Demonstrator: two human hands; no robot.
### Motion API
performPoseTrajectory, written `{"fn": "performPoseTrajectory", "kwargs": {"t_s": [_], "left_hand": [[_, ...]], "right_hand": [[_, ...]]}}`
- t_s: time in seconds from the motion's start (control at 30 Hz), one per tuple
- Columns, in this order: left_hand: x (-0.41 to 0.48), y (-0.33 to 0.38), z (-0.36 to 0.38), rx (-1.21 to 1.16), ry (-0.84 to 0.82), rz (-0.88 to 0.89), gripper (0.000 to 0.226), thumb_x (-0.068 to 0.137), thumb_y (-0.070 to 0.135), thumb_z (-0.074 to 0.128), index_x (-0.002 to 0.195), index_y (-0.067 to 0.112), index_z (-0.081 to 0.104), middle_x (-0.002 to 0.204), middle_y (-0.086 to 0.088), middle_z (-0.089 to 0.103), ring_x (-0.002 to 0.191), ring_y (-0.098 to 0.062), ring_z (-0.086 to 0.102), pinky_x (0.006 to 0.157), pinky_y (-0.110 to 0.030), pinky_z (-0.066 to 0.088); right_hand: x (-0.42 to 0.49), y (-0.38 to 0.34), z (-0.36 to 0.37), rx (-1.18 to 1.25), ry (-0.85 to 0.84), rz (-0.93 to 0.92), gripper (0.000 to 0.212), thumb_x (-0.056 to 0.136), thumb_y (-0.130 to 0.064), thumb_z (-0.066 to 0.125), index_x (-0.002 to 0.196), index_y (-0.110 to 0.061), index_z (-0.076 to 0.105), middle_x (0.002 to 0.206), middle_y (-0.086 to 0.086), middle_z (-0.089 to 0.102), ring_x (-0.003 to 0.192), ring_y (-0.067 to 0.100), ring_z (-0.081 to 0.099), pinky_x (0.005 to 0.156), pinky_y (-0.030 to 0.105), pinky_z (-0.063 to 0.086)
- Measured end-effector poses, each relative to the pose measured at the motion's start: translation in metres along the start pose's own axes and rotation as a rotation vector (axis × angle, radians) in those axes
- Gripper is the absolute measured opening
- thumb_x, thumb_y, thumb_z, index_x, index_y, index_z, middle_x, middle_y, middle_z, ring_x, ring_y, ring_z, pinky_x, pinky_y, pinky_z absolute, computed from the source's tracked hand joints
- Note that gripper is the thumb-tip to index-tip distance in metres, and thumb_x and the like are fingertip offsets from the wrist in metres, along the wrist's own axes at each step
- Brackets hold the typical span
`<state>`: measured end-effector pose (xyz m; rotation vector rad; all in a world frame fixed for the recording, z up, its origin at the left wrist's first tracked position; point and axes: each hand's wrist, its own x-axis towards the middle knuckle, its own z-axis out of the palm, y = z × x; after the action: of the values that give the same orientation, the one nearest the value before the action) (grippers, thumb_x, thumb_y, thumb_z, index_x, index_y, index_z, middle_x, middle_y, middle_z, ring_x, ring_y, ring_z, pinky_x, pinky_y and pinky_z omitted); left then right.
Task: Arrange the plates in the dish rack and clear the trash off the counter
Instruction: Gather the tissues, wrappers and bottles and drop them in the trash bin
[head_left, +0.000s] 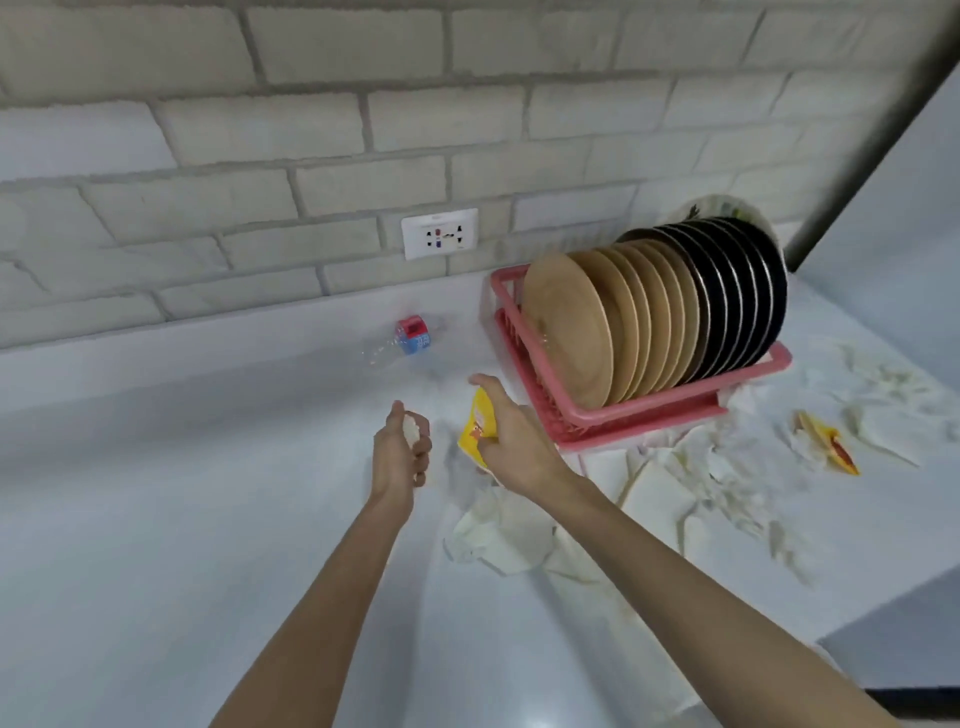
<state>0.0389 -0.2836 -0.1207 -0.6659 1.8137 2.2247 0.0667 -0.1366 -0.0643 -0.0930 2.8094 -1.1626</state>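
A pink dish rack (597, 410) stands at the back right of the white counter (182, 467). It holds several tan wooden plates (571, 332), several black plates (737, 296) and a pale patterned plate (727, 208) at the far end, all upright. My left hand (402, 449) is shut on a small white crumpled paper (413, 428). Beside it, my right hand (511, 436) grips a yellow snack wrapper (475, 428) just in front of the rack's near corner.
Crumpled white tissues (498, 535) lie below my right hand and more tissues (883, 395) spread right of the rack. Another yellow wrapper (831, 441) lies among them. A clear plastic bottle with a red-blue label (413, 335) lies near the brick wall, under a wall socket (440, 234).
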Motion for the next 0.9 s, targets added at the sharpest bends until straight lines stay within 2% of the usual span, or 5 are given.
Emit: {"fn": "performPoseTrajectory", "kwargs": {"t_s": [0.2, 0.33, 0.63, 0.77, 0.9], "left_hand": [[-0.073, -0.011, 0.071, 0.161, -0.158, 0.167, 0.041, 0.103, 0.029, 0.043, 0.065, 0.012, 0.041, 0.048, 0.007, 0.031, 0.044, -0.012, 0.023, 0.042, -0.023, 0.022], [-0.131, -0.033, 0.123, 0.177, -0.268, 0.245, 0.029, 0.100, 0.017, 0.047, 0.072, 0.010, 0.044, 0.053, 0.002, 0.034, 0.046, -0.014, 0.027, 0.040, -0.023, 0.028], [-0.278, -0.133, 0.254, 0.302, -0.560, 0.325, 0.020, 0.102, 0.017, 0.050, 0.092, 0.006, 0.064, 0.075, 0.001, 0.067, 0.048, -0.010, 0.039, 0.041, -0.017, 0.026], [-0.327, -0.204, 0.290, 0.427, -0.674, 0.345, 0.023, 0.103, 0.018, 0.050, 0.092, 0.016, 0.070, 0.066, 0.006, 0.054, 0.052, -0.005, 0.042, 0.047, -0.012, 0.031], [-0.354, -0.258, 0.306, 0.479, -0.726, 0.187, 0.039, 0.104, 0.026, 0.047, 0.068, 0.015, 0.056, 0.055, 0.004, 0.035, 0.047, -0.009, 0.027, 0.041, -0.018, 0.020]], "right_hand": [[-0.084, 0.043, -0.049, 0.098, 0.162, 0.043, 0.057, 0.089, -0.009, 0.052, 0.142, -0.026, 0.038, 0.097, 0.008, 0.062, 0.092, 0.027, 0.060, 0.073, 0.034, 0.045], [-0.161, 0.077, -0.090, 0.149, 0.261, 0.138, 0.061, 0.094, -0.015, 0.052, 0.145, -0.034, 0.027, 0.083, 0.004, 0.056, 0.081, 0.024, 0.057, 0.075, 0.043, 0.046], [-0.364, 0.203, -0.175, 0.285, 0.482, 0.478, 0.054, 0.091, -0.013, 0.058, 0.133, -0.039, 0.039, 0.102, -0.007, 0.055, 0.096, 0.020, 0.054, 0.080, 0.033, 0.042], [-0.436, 0.265, -0.179, 0.366, 0.535, 0.636, 0.059, 0.089, -0.013, 0.059, 0.138, -0.037, 0.034, 0.118, 0.003, 0.054, 0.110, 0.028, 0.053, 0.097, 0.048, 0.045], [-0.485, 0.309, -0.174, 0.412, 0.507, 0.719, 0.052, 0.087, -0.008, 0.063, 0.131, -0.025, 0.043, 0.113, 0.005, 0.058, 0.105, 0.026, 0.056, 0.090, 0.039, 0.048]]}}
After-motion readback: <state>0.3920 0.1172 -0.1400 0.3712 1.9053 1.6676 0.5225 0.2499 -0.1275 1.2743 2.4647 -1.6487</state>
